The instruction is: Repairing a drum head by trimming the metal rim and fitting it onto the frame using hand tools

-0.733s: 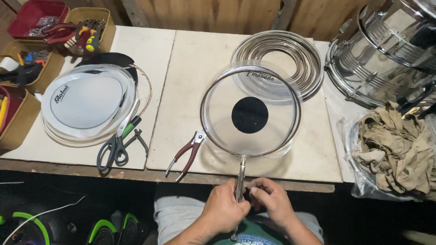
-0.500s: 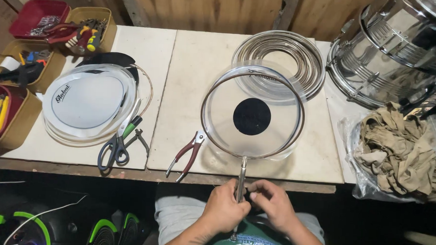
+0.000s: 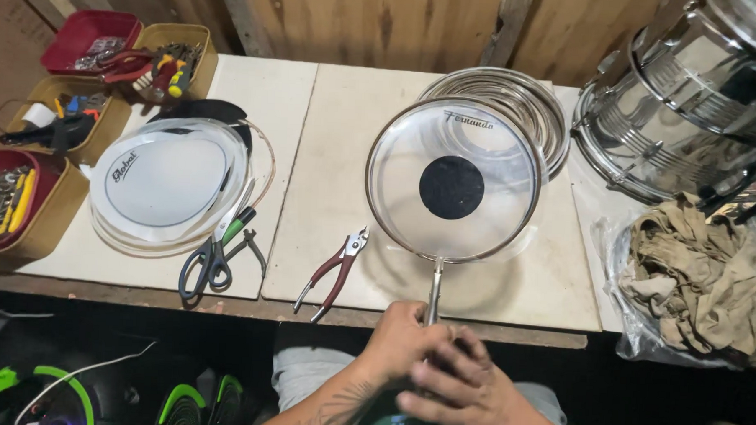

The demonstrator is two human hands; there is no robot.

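Drumhead (image 3: 452,186), clear film with a black centre dot and a chrome-coloured hoop, held out over the white tabletop (image 3: 347,136) on a thin metal rod (image 3: 434,290). Against the frames of a moment ago its place in view and its tilt read about the same; the right hand looks to have closed in over the rod's near end, beside the left. Judged from that, the grip is being settled rather than the head moved.

Orientation: rod's long axis runs from the hands near the table's front edge away toward the wall; the head sits at its far end, its face turned up toward the camera and partly overlapping a stack of metal hoops (image 3: 537,101) behind it.

Left hand (image 3: 399,339): closed around the rod's lower part.
Right hand (image 3: 464,387): fingers curled in beside the left at the rod's end; whether it truly clasps the rod cannot be told, as the hand is blurred.

Nearby, on the table:
- red-handled pliers (image 3: 332,274), just left of the rod;
- scissors (image 3: 213,253) with a green grip, lying on the rim of a white drumhead (image 3: 157,180);
- trays of small tools and screws (image 3: 14,204) at far left;
- chrome drum shell (image 3: 692,89) and a bag of rags (image 3: 702,278) at right.
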